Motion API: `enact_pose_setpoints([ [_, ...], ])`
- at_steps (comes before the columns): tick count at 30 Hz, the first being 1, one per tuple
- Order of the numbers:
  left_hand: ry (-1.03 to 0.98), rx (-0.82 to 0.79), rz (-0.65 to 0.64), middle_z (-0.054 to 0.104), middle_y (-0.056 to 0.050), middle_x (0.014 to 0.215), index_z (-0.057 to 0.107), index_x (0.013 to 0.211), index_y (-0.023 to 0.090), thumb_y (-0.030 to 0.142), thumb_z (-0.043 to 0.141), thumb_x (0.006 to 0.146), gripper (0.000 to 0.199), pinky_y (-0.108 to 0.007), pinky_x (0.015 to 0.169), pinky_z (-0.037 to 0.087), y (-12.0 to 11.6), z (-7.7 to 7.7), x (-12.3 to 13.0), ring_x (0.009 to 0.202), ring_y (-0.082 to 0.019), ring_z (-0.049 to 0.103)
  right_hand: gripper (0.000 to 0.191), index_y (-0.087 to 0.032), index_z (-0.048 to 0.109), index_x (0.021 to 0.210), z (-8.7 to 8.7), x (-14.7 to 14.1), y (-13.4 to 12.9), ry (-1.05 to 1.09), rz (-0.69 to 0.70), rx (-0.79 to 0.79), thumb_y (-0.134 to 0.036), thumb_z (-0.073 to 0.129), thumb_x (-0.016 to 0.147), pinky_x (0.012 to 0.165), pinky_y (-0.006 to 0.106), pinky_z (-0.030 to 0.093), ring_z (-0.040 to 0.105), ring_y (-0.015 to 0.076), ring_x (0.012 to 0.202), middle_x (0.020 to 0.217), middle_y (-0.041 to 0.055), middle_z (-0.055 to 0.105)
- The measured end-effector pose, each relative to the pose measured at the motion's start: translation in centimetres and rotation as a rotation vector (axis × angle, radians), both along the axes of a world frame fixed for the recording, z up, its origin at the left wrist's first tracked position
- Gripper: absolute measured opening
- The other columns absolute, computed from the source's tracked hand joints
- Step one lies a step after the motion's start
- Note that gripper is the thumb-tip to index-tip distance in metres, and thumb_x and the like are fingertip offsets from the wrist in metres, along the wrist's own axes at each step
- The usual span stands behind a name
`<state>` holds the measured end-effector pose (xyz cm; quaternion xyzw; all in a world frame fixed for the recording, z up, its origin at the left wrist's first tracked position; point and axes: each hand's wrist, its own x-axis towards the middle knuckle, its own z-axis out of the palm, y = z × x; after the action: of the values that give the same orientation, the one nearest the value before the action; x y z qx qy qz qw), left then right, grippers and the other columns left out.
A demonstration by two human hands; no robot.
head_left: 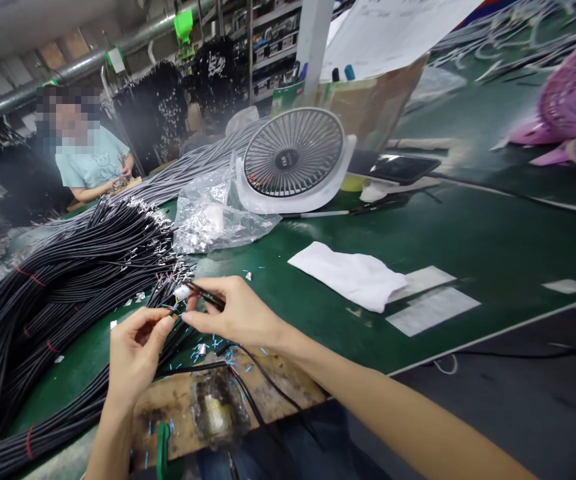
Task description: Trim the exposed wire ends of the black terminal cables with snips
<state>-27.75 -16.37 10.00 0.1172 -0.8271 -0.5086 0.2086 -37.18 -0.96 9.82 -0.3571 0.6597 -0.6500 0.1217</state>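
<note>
My left hand (141,347) pinches the end of a black cable, where thin coloured wires (175,305) come out between the fingertips. Closed around dark tweezers (209,297), my right hand (238,310) is just to the right of it. The tips of the tweezers reach a small white or silvery piece (182,292) at the cable end; I cannot make out whether they grip it. Beside both hands, a large bundle of black cables (83,267) with stripped, silvery ends lies on the left. Blue wire scraps (213,343) are scattered below my right hand.
A worn wooden board (288,380) sits at the near edge of the green table (318,320), with a green-handled tool (163,447) on it. Ahead are a plastic bag (218,213), a fan (293,160) and a phone (403,168). White cloth (345,270) lies right. Another person (93,160) works far left.
</note>
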Motion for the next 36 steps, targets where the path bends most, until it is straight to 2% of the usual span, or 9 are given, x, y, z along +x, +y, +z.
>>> enact_pose_setpoints([
  [3,-0.033,0.029,-0.008,0.065,-0.004,0.066,0.071,0.075,0.014,0.039,0.069,0.071,0.025,-0.021,0.051,0.043,0.34,0.10,-0.03,0.057,-0.014,0.056,0.016,-0.013,0.068,0.075,-0.40,0.35,-0.32,0.037,0.044,0.007,-0.025,0.058,0.075,0.048,0.019,0.029,0.039,0.0067,0.052,0.062,-0.0014,0.057],
  [9,-0.044,0.030,-0.013,0.063,-0.003,0.063,0.070,0.075,0.014,0.037,0.068,0.072,0.023,-0.018,0.048,0.040,0.41,0.12,0.08,0.054,-0.011,0.051,0.021,-0.012,0.061,0.056,-0.64,0.43,-0.50,0.120,-0.098,-0.010,-0.017,0.053,0.075,0.046,0.019,0.023,0.030,0.0053,0.048,0.048,-0.0043,0.039],
  [12,-0.037,0.063,0.007,0.061,-0.002,0.061,0.069,0.077,0.014,0.038,0.069,0.072,0.026,-0.017,0.046,0.038,0.22,0.00,0.15,0.051,-0.009,0.049,0.011,-0.012,0.060,0.059,-0.41,0.27,-0.27,0.063,-0.154,-0.024,-0.014,0.055,0.069,0.046,0.017,0.024,0.029,0.0043,0.048,0.050,-0.0055,0.038],
  [15,-0.045,0.085,0.000,0.062,-0.002,0.063,0.069,0.077,0.014,0.039,0.069,0.071,0.026,-0.017,0.047,0.039,0.20,-0.07,0.11,0.053,-0.010,0.050,0.005,-0.012,0.061,0.065,-0.27,0.36,-0.22,0.007,-0.074,0.003,-0.015,0.057,0.067,0.044,0.016,0.024,0.031,0.0039,0.048,0.053,-0.0056,0.042],
  [18,-0.052,0.084,-0.021,0.063,-0.002,0.064,0.069,0.076,0.014,0.038,0.069,0.072,0.024,-0.017,0.049,0.040,0.35,-0.02,-0.02,0.054,-0.010,0.051,0.012,-0.012,0.062,0.062,-0.35,0.64,-0.43,0.029,-0.027,0.020,-0.018,0.057,0.071,0.044,0.017,0.023,0.029,0.0040,0.048,0.051,-0.0050,0.040],
  [25,-0.060,0.073,-0.043,0.064,-0.002,0.064,0.070,0.077,0.015,0.037,0.069,0.073,0.023,-0.016,0.049,0.039,0.34,-0.02,0.03,0.055,-0.009,0.051,0.018,-0.011,0.055,0.052,-0.43,0.57,-0.46,0.076,-0.160,-0.060,-0.014,0.055,0.070,0.045,0.017,0.022,0.027,0.0034,0.047,0.047,-0.0057,0.033],
  [30,-0.031,0.096,-0.036,0.064,-0.001,0.065,0.070,0.075,0.016,0.034,0.070,0.072,0.019,-0.014,0.050,0.040,0.36,-0.12,0.04,0.057,-0.008,0.053,0.009,-0.012,0.063,0.067,-0.23,0.28,-0.25,-0.020,-0.161,-0.081,-0.016,0.056,0.069,0.045,0.016,0.028,0.032,0.0039,0.048,0.055,-0.0039,0.049],
  [33,-0.038,0.102,-0.055,0.065,-0.002,0.066,0.070,0.075,0.015,0.033,0.070,0.071,0.018,-0.014,0.051,0.042,0.56,-0.07,-0.06,0.059,-0.009,0.055,0.020,-0.012,0.068,0.083,-0.34,0.28,-0.43,-0.116,-0.115,-0.086,-0.017,0.059,0.067,0.047,0.017,0.034,0.038,0.0043,0.048,0.068,-0.0003,0.063],
  [36,-0.057,0.109,-0.060,0.065,-0.002,0.065,0.070,0.074,0.015,0.033,0.070,0.071,0.019,-0.015,0.050,0.042,0.68,-0.10,-0.19,0.058,-0.010,0.056,0.030,-0.012,0.069,0.095,-0.60,0.40,-0.72,-0.156,-0.125,-0.109,-0.020,0.061,0.067,0.053,0.019,0.041,0.051,0.0077,0.054,0.073,0.0035,0.068],
])
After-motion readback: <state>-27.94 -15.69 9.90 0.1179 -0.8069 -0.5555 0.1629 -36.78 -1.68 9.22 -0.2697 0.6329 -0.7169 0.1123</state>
